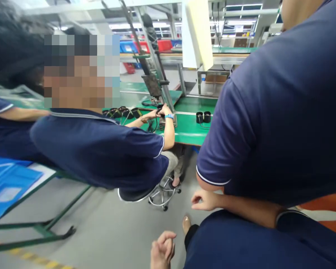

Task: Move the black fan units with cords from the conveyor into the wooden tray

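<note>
Over the head feed I have both of my hands low in view, on the near side of the stool [138, 196]. My left hand [162, 250] is released, its fingers bent loosely toward the palm; it sits below the stool in my view, well apart from it. My right hand [205, 200] is released too, its fingers curled about a small hollow, to the right of the stool's wheeled base. A foot [186, 224] rests on the grey floor [106, 231] to the near right of the stool.

The stool carries a seated co-worker [100, 149]. Its long axis is upright, though my wide view slants it, with the seat to the upper left and the base to the right.

Beyond the stool runs the green worktop [187, 130]. On it, to the far right of the stool, a pair of black cylinders [207, 117] stands upright, side by side, round ends up. Directly beyond the stool rises a metal fixture [154, 86], leaning in my view; the co-worker's hands [168, 110] are at its foot, and I cannot make out their grip. Black parts [123, 112] lie in a row to the far left of the stool. A standing co-worker [282, 93] fills the right of the stool, and a green-framed cart [70, 203] bearing blue plastic [5, 201] is to its left.
</note>
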### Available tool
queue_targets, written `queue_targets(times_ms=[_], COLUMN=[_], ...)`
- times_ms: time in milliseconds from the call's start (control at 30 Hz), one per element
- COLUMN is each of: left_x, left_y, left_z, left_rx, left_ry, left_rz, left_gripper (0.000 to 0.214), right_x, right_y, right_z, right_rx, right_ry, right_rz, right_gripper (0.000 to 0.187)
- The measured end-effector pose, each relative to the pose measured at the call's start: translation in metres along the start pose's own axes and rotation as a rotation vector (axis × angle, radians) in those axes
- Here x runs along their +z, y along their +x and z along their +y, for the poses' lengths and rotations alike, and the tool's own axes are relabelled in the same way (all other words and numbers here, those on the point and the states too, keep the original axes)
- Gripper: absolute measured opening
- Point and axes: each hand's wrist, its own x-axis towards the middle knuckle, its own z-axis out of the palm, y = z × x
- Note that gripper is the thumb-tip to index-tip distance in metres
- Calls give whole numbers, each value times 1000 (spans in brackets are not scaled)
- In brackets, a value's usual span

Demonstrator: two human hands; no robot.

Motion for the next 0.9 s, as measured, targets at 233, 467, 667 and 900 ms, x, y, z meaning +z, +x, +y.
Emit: queue_targets(times_ms=[233, 467, 667, 900], left_x=[22, 3, 24, 54], left_y=[98, 164, 208, 221], left_z=[85, 136, 134, 113], left_rx=[107, 57, 22, 14], left_ry=[462, 871, 963, 1020], left_rz=[-297, -480, -665, -771], left_gripper=[68, 72, 66, 63], right_x=[17, 56, 51, 35], right_y=[5, 48, 49, 33], right_z=[32, 15, 4, 34], right_rx=[265, 385, 420, 521], right_ry=[90, 112, 88, 112], right_rz=[418, 480, 540, 605], right_gripper=[16, 20, 25, 28])
